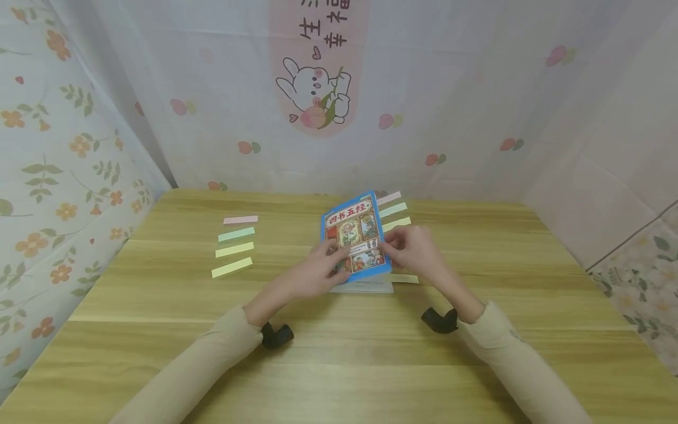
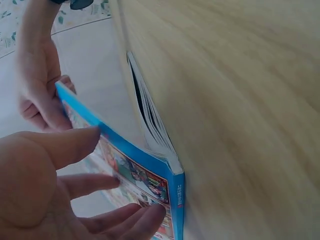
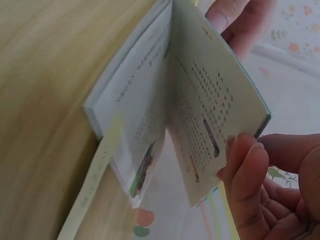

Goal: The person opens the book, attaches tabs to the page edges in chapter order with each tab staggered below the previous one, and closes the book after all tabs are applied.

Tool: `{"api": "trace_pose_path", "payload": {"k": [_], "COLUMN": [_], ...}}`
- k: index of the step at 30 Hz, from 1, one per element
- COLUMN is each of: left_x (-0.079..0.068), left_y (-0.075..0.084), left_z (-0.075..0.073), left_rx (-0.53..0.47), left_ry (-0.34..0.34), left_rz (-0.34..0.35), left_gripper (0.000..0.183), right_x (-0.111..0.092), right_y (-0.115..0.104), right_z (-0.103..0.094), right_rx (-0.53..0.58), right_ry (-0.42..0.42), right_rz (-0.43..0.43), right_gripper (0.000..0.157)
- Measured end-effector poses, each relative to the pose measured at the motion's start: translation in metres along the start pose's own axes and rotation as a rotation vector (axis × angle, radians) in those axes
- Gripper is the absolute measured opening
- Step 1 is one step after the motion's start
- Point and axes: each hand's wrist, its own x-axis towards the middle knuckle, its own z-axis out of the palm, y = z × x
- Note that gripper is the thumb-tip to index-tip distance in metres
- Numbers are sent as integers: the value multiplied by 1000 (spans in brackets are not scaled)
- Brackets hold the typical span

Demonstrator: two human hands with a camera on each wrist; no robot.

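Note:
A small blue-bordered book [image 1: 360,268] with a picture cover is partly open, its front cover and some pages lifted at a slant. My right hand [image 1: 410,250] pinches the free edge of the raised part between thumb and fingers, as the right wrist view shows. My left hand [image 2: 45,195] rests on the outside of the cover, fingers spread and relaxed, thumb at its near edge. Printed text and small pictures show on the inner pages [image 3: 200,95]. One pale yellow paper strip [image 3: 92,175] sticks out from the lower pages, with printed marks on it.
Pink [image 1: 241,219], green [image 1: 236,234] and yellow strips [image 1: 235,249] lie in a column on the left of the wooden table [image 1: 339,377]. More strips, pink [image 1: 389,198], green [image 1: 393,209] and yellow [image 1: 396,224], show right of the book. A patterned curtain [image 1: 450,88] hangs behind.

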Motion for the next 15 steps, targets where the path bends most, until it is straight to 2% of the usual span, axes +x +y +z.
{"api": "trace_pose_path", "payload": {"k": [6, 15], "left_x": [2, 7], "left_y": [0, -1], "left_z": [2, 5], "left_rx": [51, 133], "left_ry": [-90, -125], "left_rz": [-38, -101], "left_gripper": [60, 63], "right_x": [-6, -9], "right_y": [9, 16], "right_z": [1, 9], "right_rx": [-39, -89], "right_ry": [-96, -170], "right_rz": [77, 137], "right_gripper": [18, 20]}}
